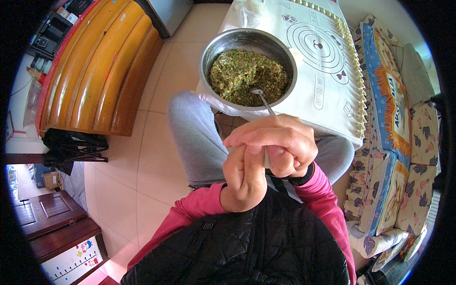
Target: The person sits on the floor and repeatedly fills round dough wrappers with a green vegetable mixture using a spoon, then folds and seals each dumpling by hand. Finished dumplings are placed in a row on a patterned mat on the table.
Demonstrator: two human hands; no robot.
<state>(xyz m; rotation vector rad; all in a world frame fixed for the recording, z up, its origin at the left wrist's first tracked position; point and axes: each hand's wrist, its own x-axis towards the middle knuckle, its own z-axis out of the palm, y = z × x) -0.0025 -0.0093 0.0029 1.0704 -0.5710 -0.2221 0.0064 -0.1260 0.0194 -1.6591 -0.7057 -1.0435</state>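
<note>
A pale piece (267, 159), probably soft dough though too little of it shows to be sure, sits between the person's two hands, with just a sliver peeping out between the thumbs. I judge it light, pliable and easily dented, perhaps a little tacky if damp, and thin enough to tear under a hard squeeze; it would be best held along its edges with the flats of the thumbs and forefingers, the middle only cradled. The left hand (244, 183) closes on it from nine o'clock, its upright thumb along the sliver's side; the right hand (285, 133) grasps it from the other side, its thumb bent in at three o'clock and its fingers arching across from one o'clock to eleven, over the left fingertips. Both hands look clenched gently around the piece, but how the covered fingers press on it I cannot tell. Beyond the knuckles at twelve o'clock a metal spoon (262, 97) leans in a steel bowl (293, 71) holding a chopped green mixture (232, 76). The bowl stands near the edge of a table (299, 113) with a pale printed cover, which stretches away toward one o'clock. Farther out, a patterned sofa (418, 199) lies around three o'clock and a curved wooden cabinet (90, 71) at ten.
</note>
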